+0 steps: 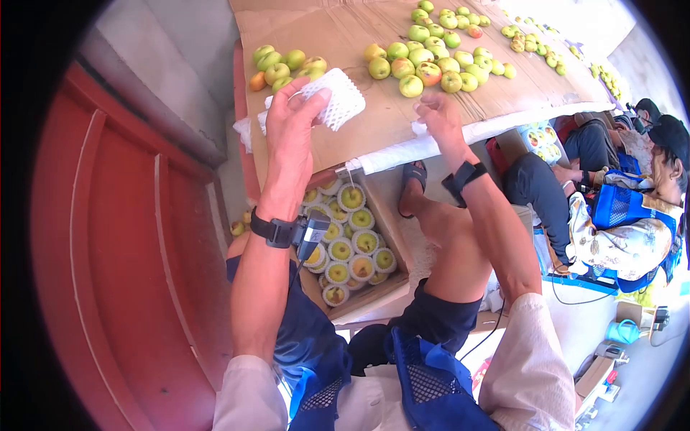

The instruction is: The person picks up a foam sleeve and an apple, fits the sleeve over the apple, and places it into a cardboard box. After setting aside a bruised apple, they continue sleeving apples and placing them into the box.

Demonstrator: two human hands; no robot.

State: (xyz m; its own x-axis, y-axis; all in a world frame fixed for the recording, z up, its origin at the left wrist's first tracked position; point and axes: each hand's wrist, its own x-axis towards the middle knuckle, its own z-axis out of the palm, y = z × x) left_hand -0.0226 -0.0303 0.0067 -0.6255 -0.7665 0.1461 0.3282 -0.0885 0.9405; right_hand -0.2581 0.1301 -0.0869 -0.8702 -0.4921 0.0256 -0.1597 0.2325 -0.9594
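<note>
The person sits in a pale shirt and a blue mesh vest point(420, 381), with dark shorts point(449, 312) below. A black strap point(277, 231) with a small dark device circles the left wrist, and another dark band point(463, 181) sits on the right.

Between the knees and the table, a cardboard box point(366, 303) holds apples point(361, 268) side by side, many in white foam sleeves, their tops showing yellow-green with some red. A sandal point(412, 183) shows on the foot to the right of the box.

Above the box, the left hand point(291, 118) is raised over the near part of the table, thumb and fingers clamped on a white foam net point(343, 104). The net sticks out to the right of the hand — its mesh shows clearly — and a bit more white shows on the hand's other side. The right hand point(440, 121) is over the table's near edge, well apart from the left, its fingers curled in; a scrap of white shows by them, but I cannot tell whether they grip it.

A brown cardboard sheet point(338, 32) covers the table. Just beyond the left hand lies a small group of bare apples point(276, 73); a larger cluster point(429, 73) lies beyond the right hand, green with a few reddish ones, and more lie farther off.

A red door point(122, 251) stands at the left. At the right sits another person point(625, 241) in a patterned shirt and dark cap, near a box of sleeved apples point(540, 142), with someone else point(647, 111) behind.
</note>
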